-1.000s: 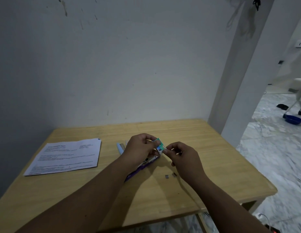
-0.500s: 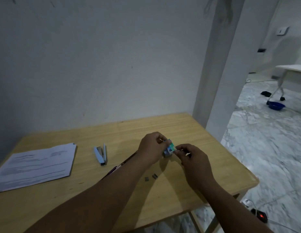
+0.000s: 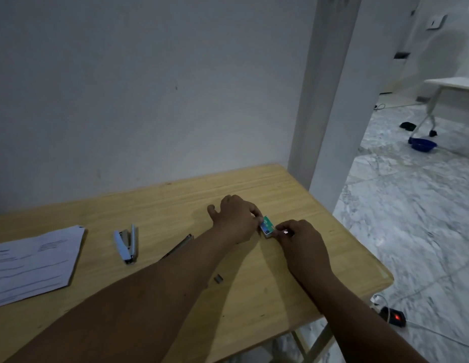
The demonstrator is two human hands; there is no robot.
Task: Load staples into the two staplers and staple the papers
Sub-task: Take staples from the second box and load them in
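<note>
A small green and blue staple box sits low over the wooden table, held between both hands. My left hand pinches its left end and my right hand pinches its right end. A light blue stapler lies hinged apart on the table to the left. A second, dark stapler lies mostly hidden behind my left forearm. A short strip of staples lies on the table near my left arm. The printed papers rest at the far left.
The table stands against a white wall, with a pillar at its back right corner. To the right is a marble floor with a power strip showing a red light, a blue basin and a white table leg.
The view has swung to the right, so papers and blue stapler sit further left in frame. Both hands with the staple box have come down closer to the table.
</note>
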